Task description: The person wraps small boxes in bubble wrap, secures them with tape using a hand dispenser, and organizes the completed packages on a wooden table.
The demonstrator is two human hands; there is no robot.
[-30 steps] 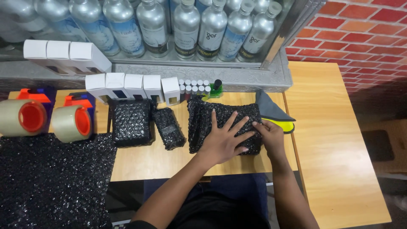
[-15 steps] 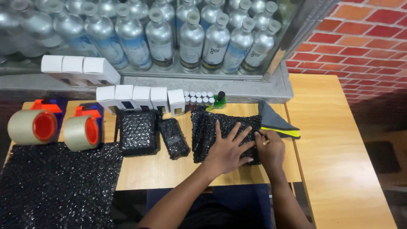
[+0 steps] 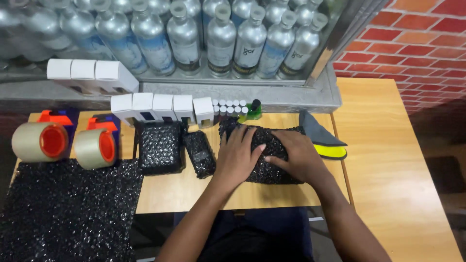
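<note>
Both hands had drawn closer together on the black bubble-wrap bundle (image 3: 264,155) since the earlier frames: the right hand (image 3: 297,157), which was then at the bundle's right end, now lay over its middle. The left hand (image 3: 239,154) was flat on the left part of the bundle, fingers spread and pointing away from the person. The right hand was cupped over the wrap, its fingers pointing left toward the left hand, almost touching it. Neither hand was closed around the bundle; both were pressing it from above.

The bundle lay on the wooden table (image 3: 194,189), directly in front of the person, with its long axis running left to right. It was under both palms, so neither hand was clearly nearer.

Just left of the bundle lay a small wrapped packet (image 3: 199,154), and left of that a larger square wrapped packet (image 3: 160,148). Behind the bundle stood a row of white boxes (image 3: 162,107) and small white caps (image 3: 230,104). Right of the bundle lay a grey and yellow cloth (image 3: 325,140). Far to its left were two tape rolls (image 3: 94,148) and a big sheet of black bubble wrap (image 3: 68,208). Well behind the bundle, silver bottles (image 3: 221,41) stood in rows.
</note>
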